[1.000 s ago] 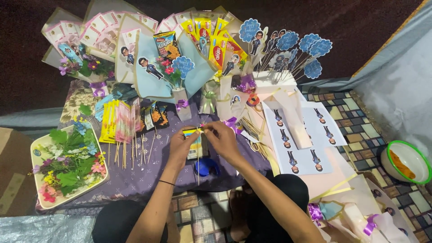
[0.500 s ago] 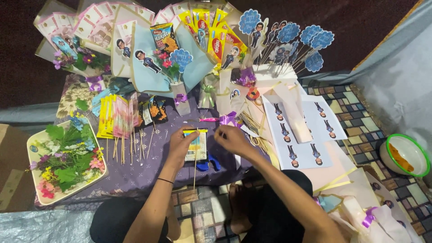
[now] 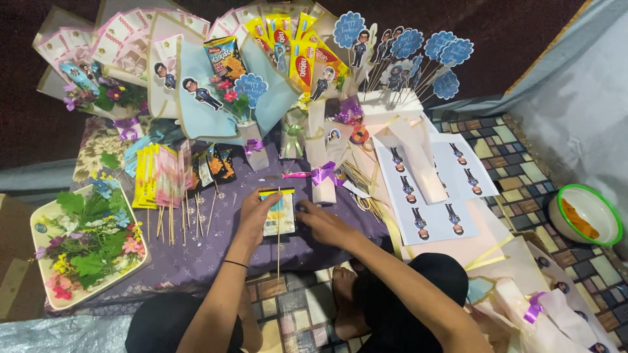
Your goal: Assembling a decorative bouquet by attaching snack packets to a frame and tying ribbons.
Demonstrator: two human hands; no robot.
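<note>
My left hand [image 3: 256, 210] presses on a small snack packet [image 3: 280, 216] that lies on the purple cloth [image 3: 196, 255] with a thin wooden skewer [image 3: 279, 252] laid along it. The fingers curl over the packet's upper left edge. My right hand [image 3: 322, 222] rests flat on the cloth just right of the packet, fingertips at its right edge. A pair of pink-handled scissors [image 3: 291, 175] lies a little beyond the packet.
Snack and paper-note bouquets [image 3: 216, 78] stand at the back. Packets on skewers [image 3: 163, 180] lie to the left, beside a tray of artificial flowers [image 3: 85, 245]. Sticker sheets [image 3: 425, 189] lie to the right, a green-rimmed bowl [image 3: 585, 216] further right.
Both hands have come down from holding the packet and skewer up to pressing them flat on the cloth. The view has shifted slightly.
</note>
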